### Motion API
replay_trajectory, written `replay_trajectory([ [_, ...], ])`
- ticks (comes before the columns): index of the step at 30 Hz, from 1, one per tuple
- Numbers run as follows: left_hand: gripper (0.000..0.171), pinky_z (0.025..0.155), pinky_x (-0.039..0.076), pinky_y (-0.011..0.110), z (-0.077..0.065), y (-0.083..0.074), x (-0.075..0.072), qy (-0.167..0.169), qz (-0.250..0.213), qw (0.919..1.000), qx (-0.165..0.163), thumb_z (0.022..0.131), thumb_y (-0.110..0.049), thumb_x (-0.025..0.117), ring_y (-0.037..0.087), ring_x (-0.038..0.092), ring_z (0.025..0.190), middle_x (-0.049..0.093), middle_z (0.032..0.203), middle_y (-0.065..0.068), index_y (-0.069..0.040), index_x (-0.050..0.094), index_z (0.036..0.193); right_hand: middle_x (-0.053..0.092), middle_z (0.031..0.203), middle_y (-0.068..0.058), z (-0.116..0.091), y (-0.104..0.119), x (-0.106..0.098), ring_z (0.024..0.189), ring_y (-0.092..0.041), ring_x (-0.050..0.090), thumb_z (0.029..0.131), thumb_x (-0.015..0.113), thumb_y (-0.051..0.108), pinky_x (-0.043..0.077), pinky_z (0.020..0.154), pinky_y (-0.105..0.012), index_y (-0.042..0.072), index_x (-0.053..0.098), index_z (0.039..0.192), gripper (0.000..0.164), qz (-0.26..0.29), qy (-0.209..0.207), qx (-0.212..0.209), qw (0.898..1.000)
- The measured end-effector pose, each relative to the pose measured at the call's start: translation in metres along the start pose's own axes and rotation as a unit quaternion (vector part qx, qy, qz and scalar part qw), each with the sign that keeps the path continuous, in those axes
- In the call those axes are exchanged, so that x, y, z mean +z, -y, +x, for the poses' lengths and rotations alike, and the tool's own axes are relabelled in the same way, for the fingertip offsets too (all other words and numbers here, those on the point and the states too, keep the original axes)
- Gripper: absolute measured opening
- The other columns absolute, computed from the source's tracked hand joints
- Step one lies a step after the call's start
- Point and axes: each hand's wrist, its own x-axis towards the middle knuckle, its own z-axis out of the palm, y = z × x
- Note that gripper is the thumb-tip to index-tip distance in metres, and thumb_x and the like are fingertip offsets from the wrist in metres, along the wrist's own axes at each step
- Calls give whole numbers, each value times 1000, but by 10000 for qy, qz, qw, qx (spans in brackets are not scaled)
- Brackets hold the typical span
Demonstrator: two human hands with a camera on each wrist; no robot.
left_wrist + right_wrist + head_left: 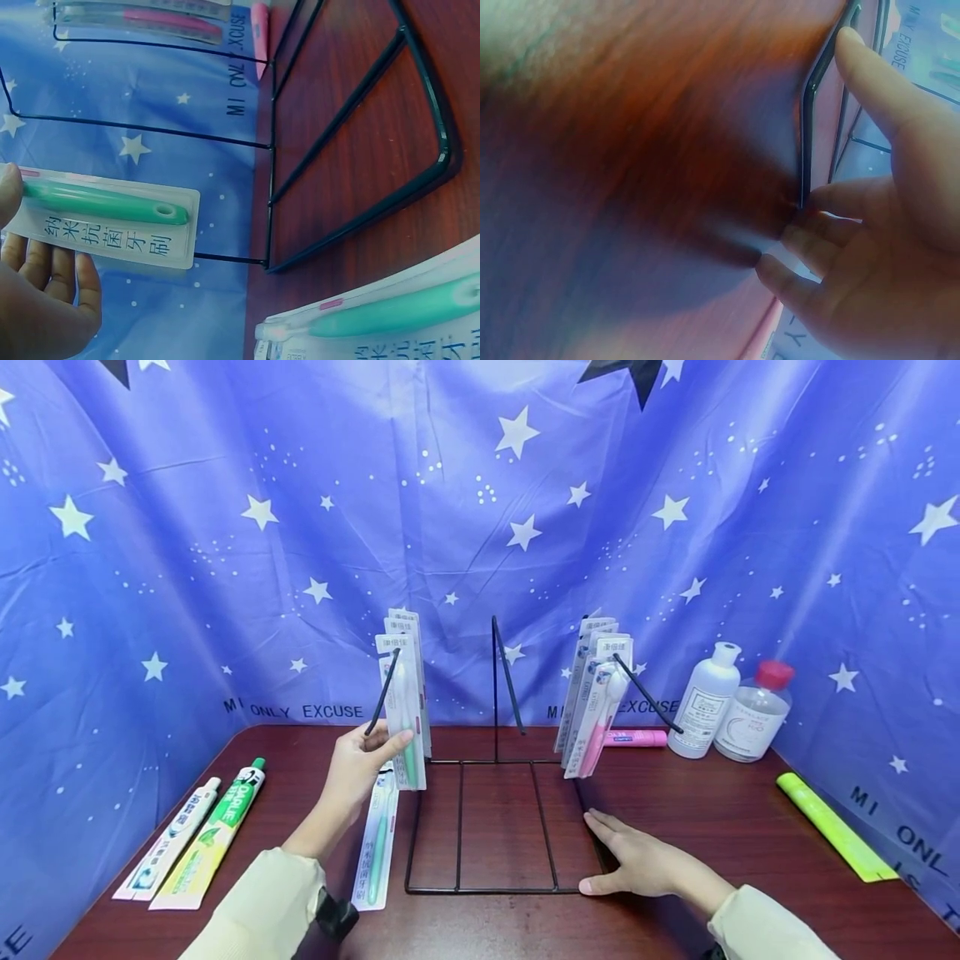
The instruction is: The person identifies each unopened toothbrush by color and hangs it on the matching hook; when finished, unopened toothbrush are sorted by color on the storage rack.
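My left hand [358,770] pinches the lower part of a packaged green toothbrush [406,710], thumb across its front. The pack hangs upright on the left hook of a black wire rack [510,890], in front of other packs. In the left wrist view the thumb lies over the card [112,251] and the fingers are behind it. Another packaged green toothbrush [380,842] lies flat on the table beside the rack's left side. My right hand [637,862] rests at the front right corner of the rack's base, fingers extended, the thumb [859,56] touching the frame.
Packaged pink toothbrushes [598,727] hang on the right hook; the middle hook [510,681] is bare. Two toothpaste tubes [213,837] lie at left. A pink tube [637,738], white bottle [703,702], red-capped bottle [752,718] and yellow tube [836,828] are at right.
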Motion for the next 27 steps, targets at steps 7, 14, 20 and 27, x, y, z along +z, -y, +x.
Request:
replay_trajectory([
  [7,38,69,44,26,10,-1,2,-15,32,9998,-209,78,-31,72,8,52,74,65,76,-3,-1,64,99,27,140,-29,-1,0,1,128,-38,27,75,64,55,26,99,-54,-13,29,135,98,13,13,-14,10000],
  [14,34,70,40,31,17,0,3,-143,72,9995,-261,75,-32,74,10,46,70,59,66,-5,-3,63,90,26,140,-29,-2,2,0,128,-39,28,75,64,55,27,98,-54,-13,28,135,98,3,52,-37,10000],
  [20,32,64,36,27,19,-1,3,-98,28,9996,-247,76,-31,73,9,41,66,51,61,-6,-4,58,81,25,141,-28,-2,2,0,128,-38,27,75,64,55,26,99,-54,-13,28,136,98,20,60,22,10000],
  [27,41,65,42,28,19,3,0,-41,335,9986,-407,76,-36,72,8,43,66,52,66,-5,-3,59,97,25,141,-28,-2,0,0,128,-39,27,75,63,55,26,99,-54,-13,27,136,98,25,68,16,10000],
])
